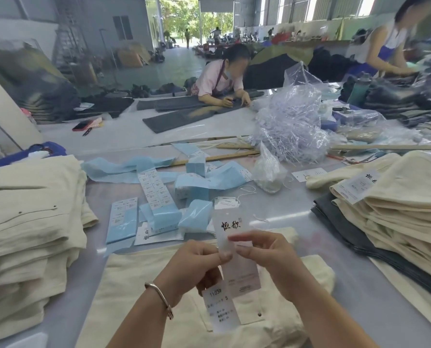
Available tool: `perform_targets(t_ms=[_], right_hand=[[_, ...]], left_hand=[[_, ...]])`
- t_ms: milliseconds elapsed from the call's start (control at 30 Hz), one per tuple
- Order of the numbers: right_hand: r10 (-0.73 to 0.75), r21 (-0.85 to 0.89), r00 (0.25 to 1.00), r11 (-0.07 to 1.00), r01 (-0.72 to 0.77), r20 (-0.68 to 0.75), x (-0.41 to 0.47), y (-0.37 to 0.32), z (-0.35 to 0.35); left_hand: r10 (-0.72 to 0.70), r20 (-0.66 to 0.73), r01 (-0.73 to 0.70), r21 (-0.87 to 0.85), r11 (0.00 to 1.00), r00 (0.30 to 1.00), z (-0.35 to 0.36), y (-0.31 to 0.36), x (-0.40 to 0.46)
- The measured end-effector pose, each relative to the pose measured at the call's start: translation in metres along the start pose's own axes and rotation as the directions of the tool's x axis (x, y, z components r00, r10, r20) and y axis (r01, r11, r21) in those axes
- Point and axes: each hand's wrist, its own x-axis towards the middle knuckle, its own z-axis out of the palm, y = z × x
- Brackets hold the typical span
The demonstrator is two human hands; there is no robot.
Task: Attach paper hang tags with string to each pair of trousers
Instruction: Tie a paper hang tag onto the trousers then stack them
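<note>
From my feed, blue backing strips [134,169] and sheets of white size stickers [155,188] litter the centre of the grey counter [297,222], with a wooden ruler [217,157] behind them and a big heap of clear plastic fasteners [292,121] at upper right. A small clear bag [268,169] sits just beside that heap. None of it blocks my view of the hands.

I count two stacks of cream trousers: one at the left edge [28,222], one at the right [397,212], the right one lying on dark grey trousers [340,222]. A single cream pair [139,292] lies flat at the bottom centre, under the hands. Two other people work in the upper half of the frame, one bent over dark trousers [189,114].

My left hand [197,264] pinches a long white hang tag [230,229] between thumb and fingers, and a smaller size tag [220,310] hangs below it. My right hand [267,257] pinches the same long tag from the other side. A loose string [247,190] lies on the counter beyond.

The room is a large workshop, with an open doorway showing trees at top centre.
</note>
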Motion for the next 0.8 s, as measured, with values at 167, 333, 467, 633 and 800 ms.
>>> perform_targets(t_ms=[167, 333, 467, 633, 800], right_hand=[[-0.03, 0.048, 0.996, 0.998, 0.034, -0.083, -0.006, 0.005, -0.001], [0.0, -0.027, 0.992, 1.0, -0.003, -0.123, -0.009, 0.006, -0.009], [0.029, -0.046, 0.997, 0.998, -0.032, -0.074, -0.011, 0.008, -0.007], [-0.086, -0.138, 0.993, 0.988, 0.074, -0.08, -0.02, 0.003, 0.002], [-0.317, -0.428, 0.947, 0.865, 0.264, -0.056, -0.026, -0.003, 0.011]], left_hand=[[-0.042, -0.052, 0.043, -0.001, 0.999, 0.998, 0.002, -0.004, -0.009], [0.096, -0.243, -0.081, 0.07, 0.994, 0.965, -0.007, -0.005, -0.017], [0.298, -0.28, -0.29, 0.069, 0.955, 0.913, -0.012, 0.007, -0.024], [0.419, -0.242, -0.394, 0.146, 0.908, 0.875, -0.012, 0.02, -0.032], [0.376, -0.13, -0.34, 0.232, 0.911, 0.918, 0.005, 0.019, -0.028]])
